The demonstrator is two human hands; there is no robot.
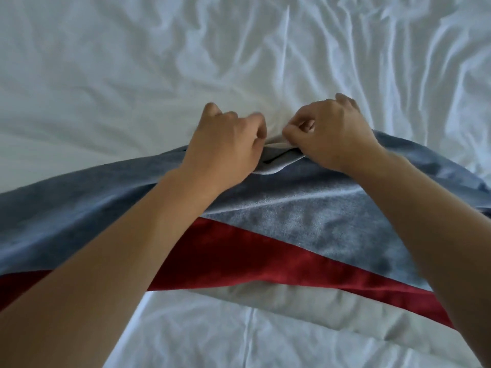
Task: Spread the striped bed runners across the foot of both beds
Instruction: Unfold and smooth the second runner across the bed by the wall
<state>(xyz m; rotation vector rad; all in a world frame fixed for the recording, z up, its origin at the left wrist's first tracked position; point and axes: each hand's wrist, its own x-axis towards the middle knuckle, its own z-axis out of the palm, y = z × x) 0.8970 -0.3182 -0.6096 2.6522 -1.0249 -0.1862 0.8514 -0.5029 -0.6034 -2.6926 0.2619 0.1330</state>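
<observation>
Two hands, left (228,144) and right (332,134), pinching plush blue-red striped runner (305,224) on rumpled white sheet (132,75).

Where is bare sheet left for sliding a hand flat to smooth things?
Bare white sheet runs wide beyond the runner's far edge, and a narrower patch lies near, below its red stripe. Crowded at center, where left hand and right hand pinch that edge.
</observation>
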